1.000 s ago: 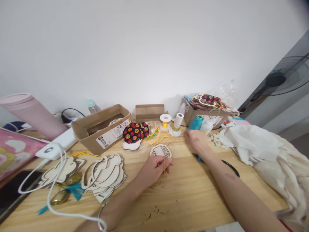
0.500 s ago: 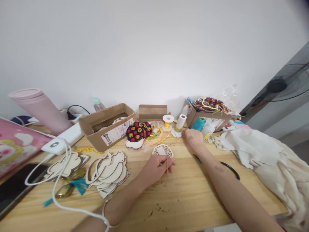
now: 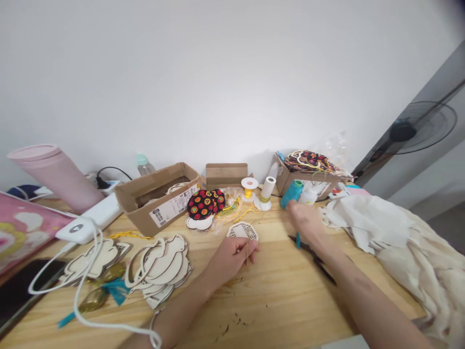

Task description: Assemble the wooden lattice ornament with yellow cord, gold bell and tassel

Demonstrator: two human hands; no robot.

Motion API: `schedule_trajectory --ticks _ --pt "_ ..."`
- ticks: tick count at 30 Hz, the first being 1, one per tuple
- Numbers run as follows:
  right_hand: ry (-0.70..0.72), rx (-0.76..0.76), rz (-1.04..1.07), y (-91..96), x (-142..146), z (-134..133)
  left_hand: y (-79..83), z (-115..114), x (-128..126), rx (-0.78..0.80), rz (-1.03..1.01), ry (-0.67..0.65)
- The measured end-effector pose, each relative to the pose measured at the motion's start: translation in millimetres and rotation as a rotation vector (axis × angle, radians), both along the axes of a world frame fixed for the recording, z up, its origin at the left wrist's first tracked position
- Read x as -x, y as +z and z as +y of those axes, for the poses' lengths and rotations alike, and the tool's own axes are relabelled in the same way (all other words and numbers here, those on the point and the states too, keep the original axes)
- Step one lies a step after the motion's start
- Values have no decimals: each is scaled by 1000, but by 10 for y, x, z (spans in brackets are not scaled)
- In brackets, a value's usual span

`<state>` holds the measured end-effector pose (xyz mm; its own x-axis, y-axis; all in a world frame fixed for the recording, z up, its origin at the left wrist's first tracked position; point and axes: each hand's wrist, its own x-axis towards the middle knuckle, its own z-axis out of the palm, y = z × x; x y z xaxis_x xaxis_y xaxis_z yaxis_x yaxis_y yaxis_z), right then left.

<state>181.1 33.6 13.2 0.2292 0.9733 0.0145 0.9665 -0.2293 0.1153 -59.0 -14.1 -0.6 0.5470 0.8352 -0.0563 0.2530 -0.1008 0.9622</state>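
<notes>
Wooden tabletop (image 3: 269, 305) ran across the frame beneath a white wall (image 3: 218, 77), with a cardboard box (image 3: 156, 203) left of centre and crumpled cream cloth (image 3: 378, 242) at the right. Low in the middle, the left hand (image 3: 230, 261) made a narrow pinch on a yellow thread (image 3: 247, 254), which hung almost straight down from the fingertips, its long axis near vertical, just in front of a lattice-cut wooden disc (image 3: 242, 231) lying flat on the table. Right of centre, the right hand (image 3: 307, 222) reached to a teal thread cone (image 3: 291, 194), tilted with its tip up and to the right; whether it was gripped could not be told. Black-handled scissors (image 3: 312, 257) lay just below the right wrist. A short pinch close to the fingertips seemed the steadiest way to control so fine a thread.
</notes>
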Motion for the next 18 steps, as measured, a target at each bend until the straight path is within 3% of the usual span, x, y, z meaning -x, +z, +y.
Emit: schedule_trajectory --ticks 4,8,18 --pt "-125 -37 -14 255 -504 -193 9 -2 -5 -21 17 -6" --pt "-170 -49 0 412 -745 -246 -30 8 -11 -14 10 -7" --pt "-197 -250 230 265 -947 -209 -89 27 8 -20 -3 0"
